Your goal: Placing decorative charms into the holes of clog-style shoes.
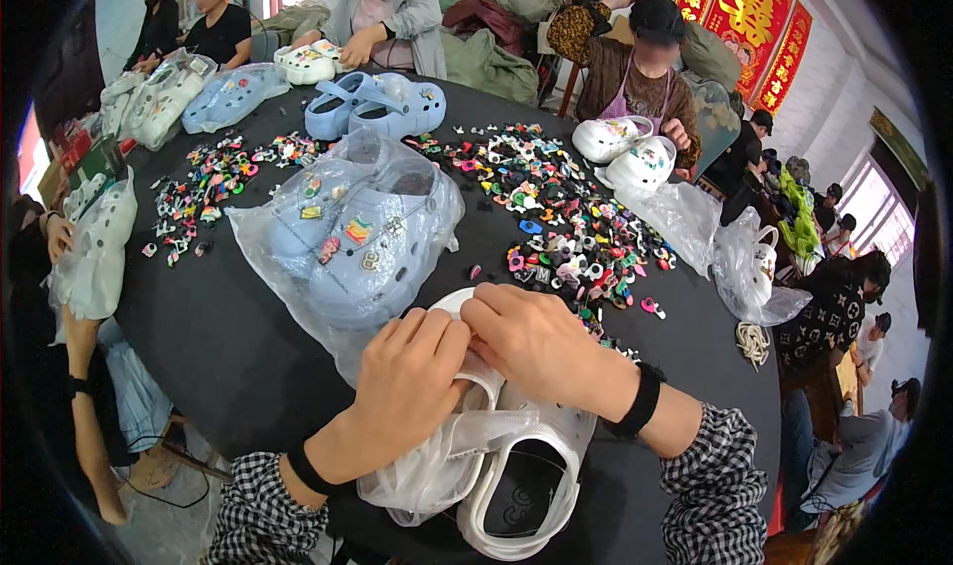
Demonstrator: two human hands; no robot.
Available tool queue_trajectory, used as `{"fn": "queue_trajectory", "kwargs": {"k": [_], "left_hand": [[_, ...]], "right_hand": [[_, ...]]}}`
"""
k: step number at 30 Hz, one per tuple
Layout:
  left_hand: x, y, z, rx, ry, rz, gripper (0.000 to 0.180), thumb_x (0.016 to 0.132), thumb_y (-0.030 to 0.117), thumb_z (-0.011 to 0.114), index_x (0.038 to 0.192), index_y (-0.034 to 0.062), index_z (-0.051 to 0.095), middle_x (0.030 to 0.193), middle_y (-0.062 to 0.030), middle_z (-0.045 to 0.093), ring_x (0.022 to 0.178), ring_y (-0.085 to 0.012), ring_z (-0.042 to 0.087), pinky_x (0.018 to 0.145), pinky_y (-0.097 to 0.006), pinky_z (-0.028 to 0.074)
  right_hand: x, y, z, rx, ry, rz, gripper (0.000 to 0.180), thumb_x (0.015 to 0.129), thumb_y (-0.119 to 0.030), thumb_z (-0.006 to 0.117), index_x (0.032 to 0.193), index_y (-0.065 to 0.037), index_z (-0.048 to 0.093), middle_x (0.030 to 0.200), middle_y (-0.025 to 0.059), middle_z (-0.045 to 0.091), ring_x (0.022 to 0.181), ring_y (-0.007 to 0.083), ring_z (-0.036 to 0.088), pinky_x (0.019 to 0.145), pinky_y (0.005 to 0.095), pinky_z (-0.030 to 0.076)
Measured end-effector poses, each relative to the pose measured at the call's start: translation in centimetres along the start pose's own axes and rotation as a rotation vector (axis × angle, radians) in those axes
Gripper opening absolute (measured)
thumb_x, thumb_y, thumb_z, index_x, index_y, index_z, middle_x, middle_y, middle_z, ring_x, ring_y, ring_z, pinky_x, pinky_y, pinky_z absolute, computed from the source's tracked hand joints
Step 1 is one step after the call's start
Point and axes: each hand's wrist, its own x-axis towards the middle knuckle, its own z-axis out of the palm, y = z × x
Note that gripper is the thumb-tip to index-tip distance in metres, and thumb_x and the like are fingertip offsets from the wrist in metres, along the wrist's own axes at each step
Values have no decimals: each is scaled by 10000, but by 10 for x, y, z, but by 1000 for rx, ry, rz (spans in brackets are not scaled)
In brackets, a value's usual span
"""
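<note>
A pair of white clogs lies before me at the table's near edge, the right-hand white clog with its heel opening toward me. Both my hands are closed on the front of the left-hand white clog. My left hand curls its fingers round its near left side. From the right, my right hand pinches at its upper; both hands hide the fingertips and any small piece between them. A clear plastic sleeve covers part of the left clog's rear and strap.
Ahead stand bagged light-blue clogs, with unbagged blue clogs behind. Heaps of colourful shoe charms spread right and left. Bagged white clogs and a cord bundle lie right. Co-workers sit round the black table.
</note>
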Motion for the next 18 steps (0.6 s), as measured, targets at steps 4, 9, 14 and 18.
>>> {"fn": "queue_trajectory", "kwargs": {"k": [4,9,14,18], "left_hand": [[0,0,-4,-43,12,-10,351,641,77,748,951,33,589,938,-96,570,880,-293,589,733,-412,494],[-1,3,-3,-36,48,-20,313,629,46,735,877,32,545,890,-115,550,845,-337,584,717,-441,469],[2,2,-1,-54,40,-3,328,628,31,727,895,31,537,898,-121,534,847,-339,570,711,-440,452],[2,2,-1,-55,46,3,322,629,33,723,890,30,536,897,-124,532,844,-343,568,710,-441,452]], "right_hand": [[-1,8,-3,193,-80,83,131,861,-102,672,921,-11,599,891,146,621,825,342,669,719,433,549],[-11,12,3,448,43,168,134,870,-63,685,960,12,620,881,165,652,801,353,669,713,419,549],[-11,11,3,489,41,209,99,869,-45,677,936,3,623,875,160,655,783,355,675,696,417,553],[-10,6,4,313,71,156,93,849,-64,678,902,-14,620,877,144,658,800,354,682,691,424,558]]}}
